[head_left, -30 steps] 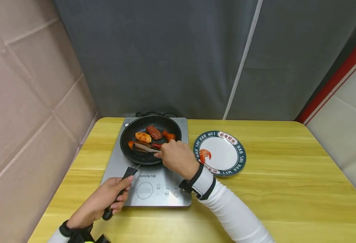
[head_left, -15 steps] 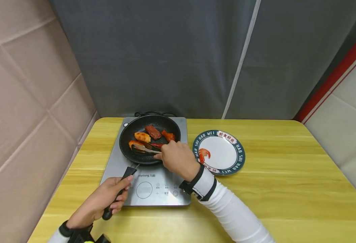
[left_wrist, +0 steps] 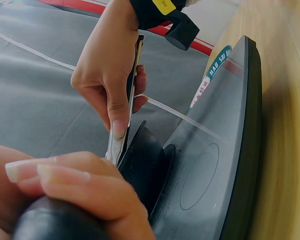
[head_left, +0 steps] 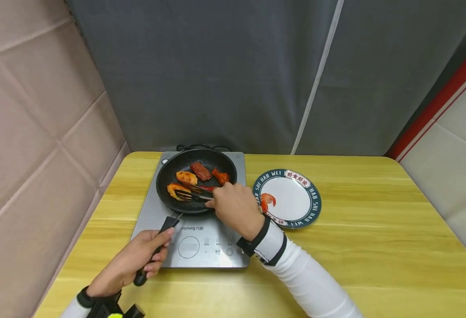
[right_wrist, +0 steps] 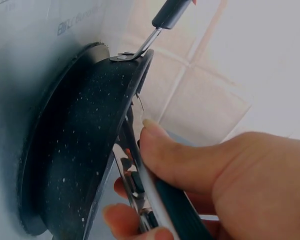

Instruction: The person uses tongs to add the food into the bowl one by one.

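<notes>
My left hand grips the black handle of a speckled black frying pan, set on a silver induction cooker. Over the pan's right rim, my right hand holds metal tongs with dark grips, thumb along one arm. The tongs' slotted tips reach across an orange-yellow food piece at the pan's front left. Behind it lie a browned yellow piece, a reddish-brown meat slab and a drumstick-shaped piece. A red piece is partly hidden by the tongs.
Right of the cooker, a white plate with a dark green lettered rim bears an orange-red shrimp at its left side. A black cord lies behind the cooker. A grey curtain hangs behind the wooden table.
The tongs have turned in my right hand, so their slotted tips now show broadly over the orange-yellow piece, which has shifted slightly. My left hand keeps its grip on the pan handle.
</notes>
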`<state>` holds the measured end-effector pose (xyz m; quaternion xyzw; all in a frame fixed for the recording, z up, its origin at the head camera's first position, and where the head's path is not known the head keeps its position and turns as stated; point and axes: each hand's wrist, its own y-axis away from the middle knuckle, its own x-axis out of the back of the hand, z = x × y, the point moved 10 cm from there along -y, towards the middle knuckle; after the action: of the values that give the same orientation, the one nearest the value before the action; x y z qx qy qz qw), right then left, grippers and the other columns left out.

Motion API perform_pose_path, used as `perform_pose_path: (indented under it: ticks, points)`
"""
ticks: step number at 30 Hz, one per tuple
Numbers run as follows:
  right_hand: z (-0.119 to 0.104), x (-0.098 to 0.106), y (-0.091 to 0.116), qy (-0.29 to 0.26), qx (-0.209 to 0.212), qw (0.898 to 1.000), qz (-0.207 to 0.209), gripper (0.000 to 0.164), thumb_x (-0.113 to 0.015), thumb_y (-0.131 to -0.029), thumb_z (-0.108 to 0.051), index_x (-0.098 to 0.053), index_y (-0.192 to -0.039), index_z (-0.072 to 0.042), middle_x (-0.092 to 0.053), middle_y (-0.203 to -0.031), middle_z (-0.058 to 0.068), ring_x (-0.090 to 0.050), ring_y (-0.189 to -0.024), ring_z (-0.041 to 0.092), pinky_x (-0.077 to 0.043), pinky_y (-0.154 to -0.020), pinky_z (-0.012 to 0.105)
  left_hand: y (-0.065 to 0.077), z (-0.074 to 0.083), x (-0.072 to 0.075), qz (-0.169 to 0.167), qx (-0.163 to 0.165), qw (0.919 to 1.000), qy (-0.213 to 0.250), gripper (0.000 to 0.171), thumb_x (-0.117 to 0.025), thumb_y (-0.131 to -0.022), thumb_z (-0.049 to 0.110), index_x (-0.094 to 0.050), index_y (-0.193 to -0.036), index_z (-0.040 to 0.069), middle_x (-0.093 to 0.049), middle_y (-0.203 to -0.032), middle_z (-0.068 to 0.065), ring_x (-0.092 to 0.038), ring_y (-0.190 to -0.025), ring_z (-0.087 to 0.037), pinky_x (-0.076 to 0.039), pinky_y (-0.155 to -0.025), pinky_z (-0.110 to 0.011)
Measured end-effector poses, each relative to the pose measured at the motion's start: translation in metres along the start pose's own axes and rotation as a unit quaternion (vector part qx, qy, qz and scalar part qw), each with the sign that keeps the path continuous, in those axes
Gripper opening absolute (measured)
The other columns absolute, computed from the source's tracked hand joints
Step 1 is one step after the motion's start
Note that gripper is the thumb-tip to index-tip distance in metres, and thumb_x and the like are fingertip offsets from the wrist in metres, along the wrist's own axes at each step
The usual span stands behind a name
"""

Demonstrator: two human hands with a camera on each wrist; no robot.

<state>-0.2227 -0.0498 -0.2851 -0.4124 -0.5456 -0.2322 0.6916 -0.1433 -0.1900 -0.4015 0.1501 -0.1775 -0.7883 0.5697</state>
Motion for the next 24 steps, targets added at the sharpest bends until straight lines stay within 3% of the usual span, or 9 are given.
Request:
perform_pose_path:
  ticks: [8, 15, 24]
  points:
    - [0.003, -0.003, -0.002, 0.007, -0.015, 1.000, -0.007, 0.039, -0.059, -0.084, -0.051, -0.066, -0.070, -0.015, -0.050, -0.055, -0.001, -0.048, -0.045, 0.018, -0.040, -0.032, 0.033, -0.001, 0.002, -0.004, -0.006, 0.000, 0.9999, -0.015, 0.041, -0.045, -0.095, 0.045, -0.040, -0.081, 0.007, -0.032, -0.055, 0.007, -0.030, -0.038, -0.006, -0.032, -0.036, -0.020]
    - [0.011, 0.013, 0.007, -0.002, -0.010, 1.000, 0.014, 0.040, -0.057, -0.085, -0.053, -0.062, -0.073, -0.016, -0.051, -0.056, 0.000, -0.050, -0.046, 0.019, -0.042, -0.034, 0.035, -0.001, 0.003, -0.003, -0.007, 0.001, 0.9999, -0.009, 0.040, -0.045, -0.096, 0.044, -0.040, -0.081, 0.006, -0.031, -0.055, 0.007, -0.029, -0.038, -0.006, -0.031, -0.036, -0.020]
    - [0.054, 0.046, 0.029, -0.047, -0.052, 0.997, 0.012, 0.036, -0.056, -0.087, -0.050, -0.066, -0.093, -0.016, -0.047, -0.054, -0.001, -0.041, -0.044, 0.013, -0.033, -0.032, 0.027, 0.002, 0.002, -0.002, -0.007, 0.003, 1.0000, -0.004, 0.041, -0.044, -0.096, 0.044, -0.040, -0.081, 0.006, -0.032, -0.056, 0.007, -0.029, -0.038, -0.005, -0.032, -0.035, -0.019]
